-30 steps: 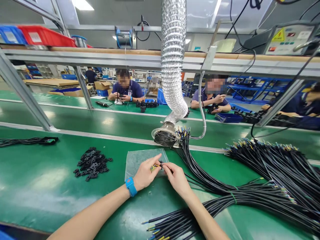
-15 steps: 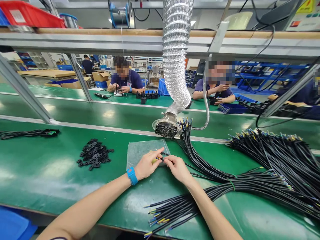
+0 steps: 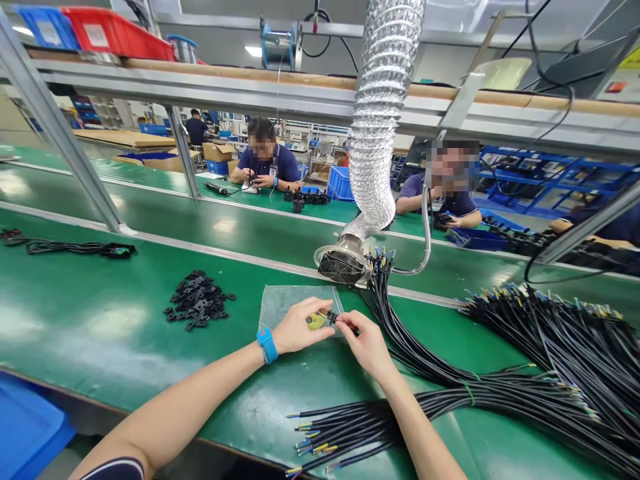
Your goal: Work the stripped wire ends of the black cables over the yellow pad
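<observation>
My right hand [image 3: 367, 340] pinches a black cable [image 3: 336, 318] near its end, where a small black piece and thin coloured wires show. Around that end my left hand [image 3: 303, 327] curves with thumb and forefinger apart; whether a fingertip touches the wires I cannot tell. Beneath both hands lies a clear plastic bag [image 3: 280, 301], with something yellow [image 3: 316, 322] showing by the left palm. A heap of small flat black parts [image 3: 197, 300] is to the left of the bag. Bundled black cables [image 3: 420, 353] with stripped coloured ends run beside and under my right forearm.
A fume extractor fan [image 3: 343, 265] hangs on a silver duct [image 3: 383, 133] just beyond my hands. More cables [image 3: 560, 333] are piled at right. A coiled black cord [image 3: 75, 248] lies at left. Co-workers sit across the green bench [image 3: 125, 347], beneath an overhead shelf.
The view has tilted and shifted, so the bench appears lower and further right. My left thumb and forefinger have spread apart around the cable end; my right hand still pinches the cable.
</observation>
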`<action>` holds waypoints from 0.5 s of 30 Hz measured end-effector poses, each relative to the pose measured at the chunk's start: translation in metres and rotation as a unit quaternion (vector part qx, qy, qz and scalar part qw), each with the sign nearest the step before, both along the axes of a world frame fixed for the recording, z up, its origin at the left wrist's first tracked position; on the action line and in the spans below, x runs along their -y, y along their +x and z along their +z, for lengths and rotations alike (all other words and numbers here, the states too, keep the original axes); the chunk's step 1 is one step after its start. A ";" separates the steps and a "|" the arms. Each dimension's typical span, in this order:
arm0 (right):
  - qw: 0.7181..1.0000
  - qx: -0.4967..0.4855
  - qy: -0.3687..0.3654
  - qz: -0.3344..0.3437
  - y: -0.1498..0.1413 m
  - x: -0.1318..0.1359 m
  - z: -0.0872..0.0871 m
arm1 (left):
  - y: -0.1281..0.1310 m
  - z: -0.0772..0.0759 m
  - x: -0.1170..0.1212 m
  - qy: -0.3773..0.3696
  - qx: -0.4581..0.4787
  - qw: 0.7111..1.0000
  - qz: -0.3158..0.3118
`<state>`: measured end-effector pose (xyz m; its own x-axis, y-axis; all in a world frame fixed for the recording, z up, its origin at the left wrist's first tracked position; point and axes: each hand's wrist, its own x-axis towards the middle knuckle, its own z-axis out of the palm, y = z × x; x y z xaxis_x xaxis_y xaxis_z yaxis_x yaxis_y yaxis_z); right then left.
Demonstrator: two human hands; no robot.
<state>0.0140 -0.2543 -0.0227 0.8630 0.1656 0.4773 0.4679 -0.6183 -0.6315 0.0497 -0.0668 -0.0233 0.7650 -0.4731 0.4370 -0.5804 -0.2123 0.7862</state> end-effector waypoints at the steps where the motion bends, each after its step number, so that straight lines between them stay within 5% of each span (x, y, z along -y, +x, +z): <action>1: 1.000 0.008 -0.011 0.003 -0.001 0.000 0.000 | 0.000 0.001 0.001 0.000 -0.023 1.000 0.008; 7: 0.999 -0.004 -0.043 0.017 -0.002 -0.003 -0.003 | -0.001 0.001 0.004 0.002 -0.079 0.997 -0.003; 15: 0.998 -0.064 -0.007 0.028 0.005 0.003 -0.011 | 0.000 -0.007 0.004 0.054 0.095 0.994 -0.027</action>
